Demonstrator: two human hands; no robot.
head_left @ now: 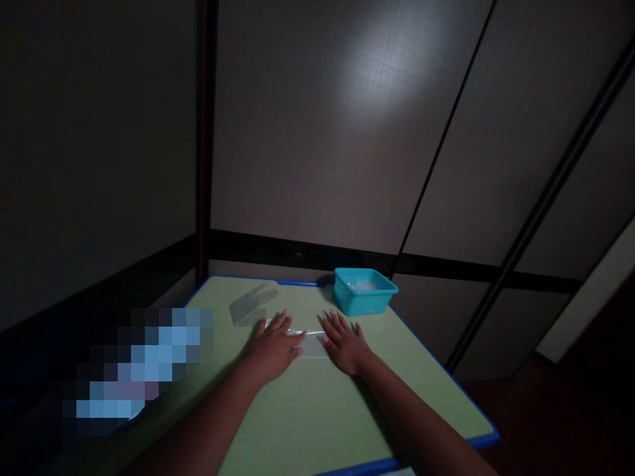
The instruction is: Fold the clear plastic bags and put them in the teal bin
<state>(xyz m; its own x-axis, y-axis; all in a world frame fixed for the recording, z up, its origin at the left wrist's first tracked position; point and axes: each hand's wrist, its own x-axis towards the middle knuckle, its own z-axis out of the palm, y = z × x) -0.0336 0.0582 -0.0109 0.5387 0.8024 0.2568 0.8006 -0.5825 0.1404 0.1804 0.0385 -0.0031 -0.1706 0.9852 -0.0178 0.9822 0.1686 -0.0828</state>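
Note:
A clear plastic sheet or bag lies flat on the light green table, its shiny edge running between my hands. My left hand rests palm down on its left part, fingers spread. On its right side my right hand lies palm down too, with the fingers stretched out. Both hands partly hide the plastic, so I cannot tell its full outline. Beyond my left hand, a greyish see-through piece lies on the tabletop.
A turquoise plastic basket stands at the table's back right corner with something whitish inside. The table has a blue rim. Dark cabinet panels rise right behind it. A pixelated blue patch covers the area left of the table.

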